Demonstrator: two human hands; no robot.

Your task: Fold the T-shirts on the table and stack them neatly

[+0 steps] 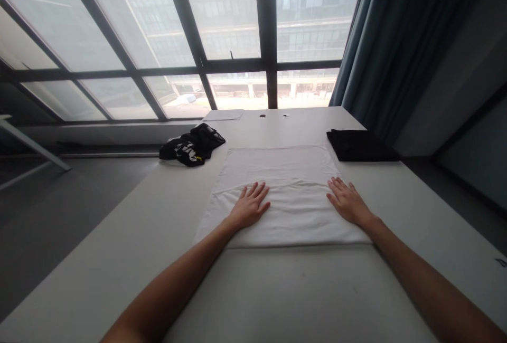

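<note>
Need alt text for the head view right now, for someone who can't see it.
Two bare hands, left and right, rest palm-down on a partly folded white cloth on a white table. A crumpled black garment lies beyond to the left, a folded black cloth to the right.

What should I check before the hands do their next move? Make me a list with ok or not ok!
1. Left hand open, palm down on the white cloth: ok.
2. Right hand open, palm down at the cloth's right edge: ok.
3. White cloth all on the white table: ok.
4. Cloth's near part smooth: not ok, wrinkles show.
5. Crumpled black garment with white print off the white cloth: ok.
6. Cloth's underside flat: cannot tell, it's hidden.
</note>
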